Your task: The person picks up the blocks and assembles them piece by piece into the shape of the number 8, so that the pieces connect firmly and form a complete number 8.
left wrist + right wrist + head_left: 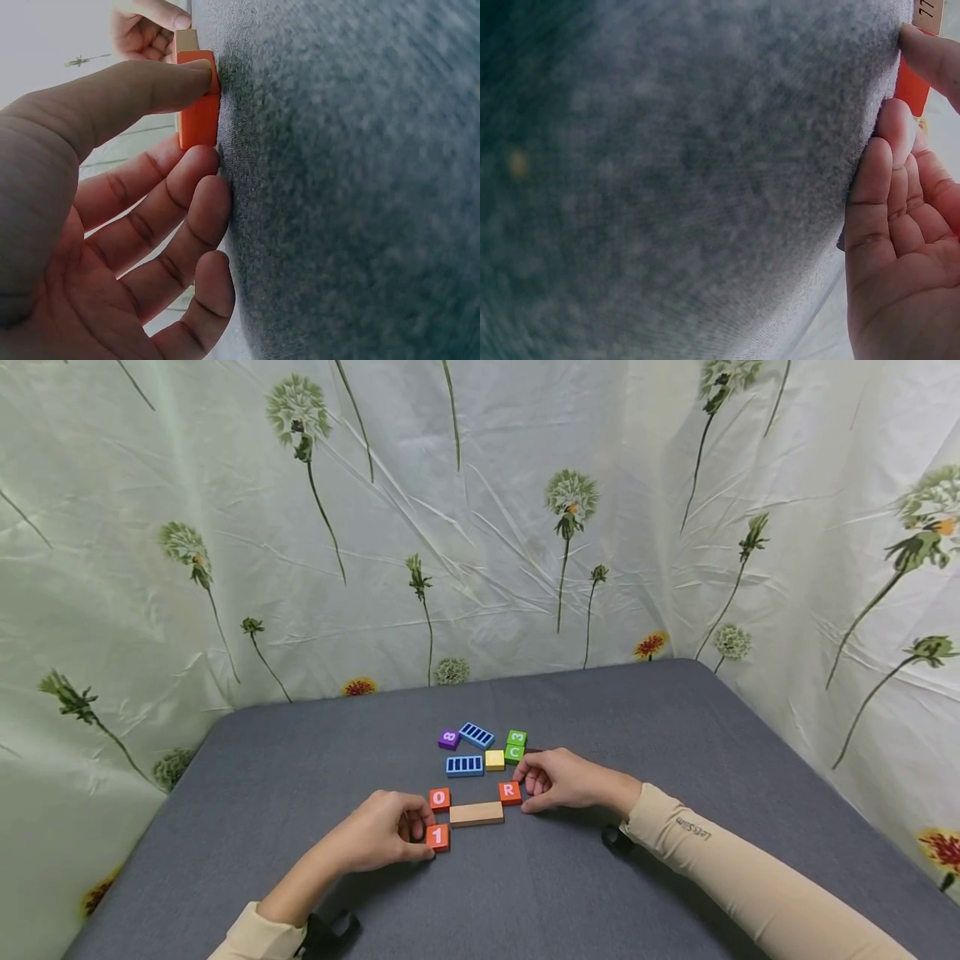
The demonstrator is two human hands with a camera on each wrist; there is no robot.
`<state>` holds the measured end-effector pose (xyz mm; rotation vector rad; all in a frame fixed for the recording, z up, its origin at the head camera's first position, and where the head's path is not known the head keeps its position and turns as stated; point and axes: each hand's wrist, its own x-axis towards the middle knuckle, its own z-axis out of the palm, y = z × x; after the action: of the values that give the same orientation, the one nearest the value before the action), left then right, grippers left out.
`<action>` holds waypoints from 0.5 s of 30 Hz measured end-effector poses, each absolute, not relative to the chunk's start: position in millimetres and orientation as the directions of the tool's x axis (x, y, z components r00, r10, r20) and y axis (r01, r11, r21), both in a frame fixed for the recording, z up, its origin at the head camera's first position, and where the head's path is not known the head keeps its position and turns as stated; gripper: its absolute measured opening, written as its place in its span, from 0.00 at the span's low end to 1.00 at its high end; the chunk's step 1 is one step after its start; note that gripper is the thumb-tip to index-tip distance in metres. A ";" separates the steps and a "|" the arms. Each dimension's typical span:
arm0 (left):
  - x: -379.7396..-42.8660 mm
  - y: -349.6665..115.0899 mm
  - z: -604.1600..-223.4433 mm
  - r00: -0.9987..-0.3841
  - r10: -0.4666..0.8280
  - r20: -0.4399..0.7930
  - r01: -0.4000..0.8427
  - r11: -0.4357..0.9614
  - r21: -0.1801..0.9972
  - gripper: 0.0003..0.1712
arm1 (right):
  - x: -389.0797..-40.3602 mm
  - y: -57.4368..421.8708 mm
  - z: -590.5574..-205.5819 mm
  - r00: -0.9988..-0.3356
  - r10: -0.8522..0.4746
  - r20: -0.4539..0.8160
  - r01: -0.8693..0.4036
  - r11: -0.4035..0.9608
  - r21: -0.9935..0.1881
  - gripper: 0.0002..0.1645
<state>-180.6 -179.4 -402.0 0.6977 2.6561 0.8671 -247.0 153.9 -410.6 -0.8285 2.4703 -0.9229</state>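
In the head view, my left hand (390,828) pinches an orange block marked 1 (438,837) by its left side. The left wrist view shows the thumb on that block's face and the other fingers curled beneath. An orange block marked 0 (439,798) lies just behind it. A plain wooden plank (477,814) stretches to the right between the orange blocks. My right hand (566,779) holds the right edge of an orange block marked R (510,792), thumb at the front and index finger behind. The right wrist view shows only part of this block.
Behind the plank lie two blue striped blocks (464,766), a yellow block (494,760), green blocks marked C (514,753) and 3 (517,737), and a purple block marked 8 (448,739). All sit on a grey cloth-covered table (337,743) before a flowered curtain (487,568).
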 end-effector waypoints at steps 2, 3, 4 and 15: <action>-180.5 -179.1 -402.5 -0.852 0.514 -0.096 0.358 0.708 0.609 0.16 | -246.7 153.4 -410.3 -0.757 -0.639 -0.136 -0.394 0.612 -0.685 0.21; -180.7 -178.9 -402.7 -0.853 0.514 -0.097 0.357 0.708 0.609 0.16 | -246.5 153.5 -410.0 -0.757 -0.640 -0.135 -0.396 0.613 -0.684 0.21; -180.8 -178.7 -403.0 -0.853 0.512 -0.096 0.357 0.708 0.610 0.16 | -246.3 153.5 -409.6 -0.757 -0.640 -0.135 -0.396 0.613 -0.684 0.21; -180.8 -177.9 -406.5 -0.859 0.504 -0.092 0.345 0.702 0.623 0.16 | -246.5 154.4 -410.4 -0.754 -0.645 -0.128 -0.407 0.611 -0.679 0.21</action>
<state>-180.8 -177.9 -406.5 0.6753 2.6553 0.8967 -246.5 154.4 -410.4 -0.8439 2.4779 -0.9144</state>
